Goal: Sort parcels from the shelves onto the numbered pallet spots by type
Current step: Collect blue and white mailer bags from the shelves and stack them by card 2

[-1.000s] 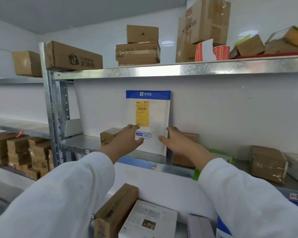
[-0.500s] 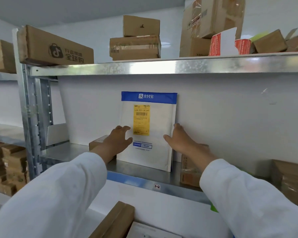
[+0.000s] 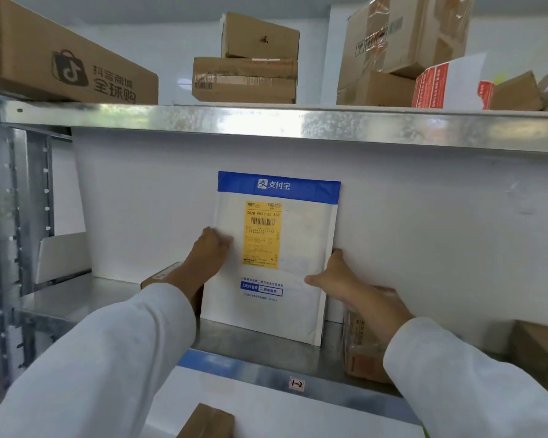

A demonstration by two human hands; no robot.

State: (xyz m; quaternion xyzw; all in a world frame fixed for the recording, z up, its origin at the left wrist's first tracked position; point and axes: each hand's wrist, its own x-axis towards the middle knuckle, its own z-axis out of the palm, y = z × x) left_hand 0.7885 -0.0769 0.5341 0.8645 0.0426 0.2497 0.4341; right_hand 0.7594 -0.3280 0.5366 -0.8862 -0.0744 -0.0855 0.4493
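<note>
The background was a plain white wall [image 3: 440, 232] behind a metal shelf [image 3: 266, 352], with a small tag [image 3: 296, 384] reading 1-2 on its front edge, lower middle of the frame. In the centre a padded envelope [image 3: 301, 248] stood upright on this shelf and leaned on the wall, white with a blue band [image 3: 279, 184] on top and a yellow label [image 3: 262, 235] on its face. The right hand [image 3: 345, 284] was grasping its right edge, the thumb on the front and the fingers behind. The left hand [image 3: 208, 259] was at the left edge with fingertips on the front face, but the picture was blurred there and I could not tell if it pinched the envelope or only pressed on it. A small brown box [image 3: 160, 276] sat just behind the left wrist, and a taped carton [image 3: 361, 355] below the right wrist.

I judged the envelope to be light and soft, so it would probably bend if taken by one corner only. Its surface looked smooth, perhaps a little slippery. I thought the best hold was on both side edges near the middle height, thumbs in front, and then to lift it clear of the two boxes beside it before pulling it out
</note>
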